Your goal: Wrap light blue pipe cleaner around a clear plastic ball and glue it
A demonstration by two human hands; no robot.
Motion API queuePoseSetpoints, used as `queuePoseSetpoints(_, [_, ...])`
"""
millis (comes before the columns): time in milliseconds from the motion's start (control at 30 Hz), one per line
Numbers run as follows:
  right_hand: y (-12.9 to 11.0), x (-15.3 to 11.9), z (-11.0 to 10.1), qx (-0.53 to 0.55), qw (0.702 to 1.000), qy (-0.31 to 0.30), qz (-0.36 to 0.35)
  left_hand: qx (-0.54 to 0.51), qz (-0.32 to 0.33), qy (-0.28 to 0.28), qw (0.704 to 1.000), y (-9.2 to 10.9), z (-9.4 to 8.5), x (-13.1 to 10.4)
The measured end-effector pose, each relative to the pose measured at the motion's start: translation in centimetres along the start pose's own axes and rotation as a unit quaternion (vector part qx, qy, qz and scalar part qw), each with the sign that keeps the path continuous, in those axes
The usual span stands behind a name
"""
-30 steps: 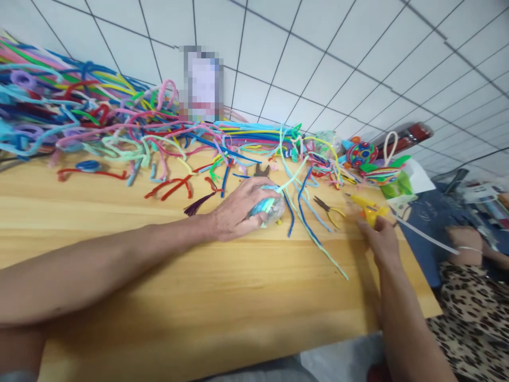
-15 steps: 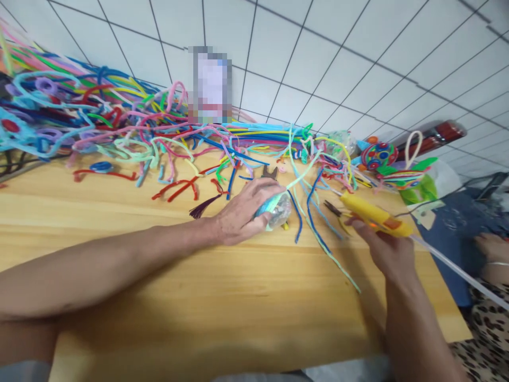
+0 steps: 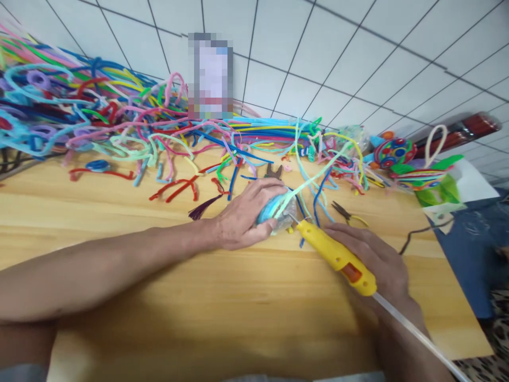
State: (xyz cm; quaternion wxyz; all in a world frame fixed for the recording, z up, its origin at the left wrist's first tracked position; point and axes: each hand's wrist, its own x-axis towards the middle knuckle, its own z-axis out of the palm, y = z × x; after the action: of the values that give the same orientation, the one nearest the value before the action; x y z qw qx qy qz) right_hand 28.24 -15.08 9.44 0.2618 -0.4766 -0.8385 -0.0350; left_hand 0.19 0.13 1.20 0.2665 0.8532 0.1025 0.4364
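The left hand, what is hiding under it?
Under the left hand sits a light-blue wrapped ball, the yellow glue gun tip against it. The ball's covered side cannot be seen.

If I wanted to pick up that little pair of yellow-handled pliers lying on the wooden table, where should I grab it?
Probably by the two thin yellow handles of the yellow-handled pliers, coming from above on the right. They lie flat on the wooden table, handles splayed toward the right, dark jaws pointing at the pipe-cleaner tangle. The right hand with the yellow glue gun crowds the near side.

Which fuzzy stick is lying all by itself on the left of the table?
The red one with a blue ring on it. It lies apart on the bare wooden table, while the others tangle in the big pile by the wall.
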Motion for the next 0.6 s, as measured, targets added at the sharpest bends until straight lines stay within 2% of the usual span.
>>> queuePoseSetpoints(133, [-0.7, 0.4, 0.9, -0.041, 0.997, 0.025, -0.056, 0.006, -0.001, 0.004, 1.0, 0.1, 0.1, -0.1])
queuePoseSetpoints(333, [-1.7, 1.4, 0.9, -0.08, 0.994, -0.019, -0.073, 0.021, 0.005, -0.009, 1.0, 0.1, -0.1, 0.0])
queuePoseSetpoints(600, [-1.4, 1.2, 1.1, -0.106, 0.992, 0.022, -0.063, 0.024, 0.011, -0.013, 1.0, 0.1, -0.3, 0.0])
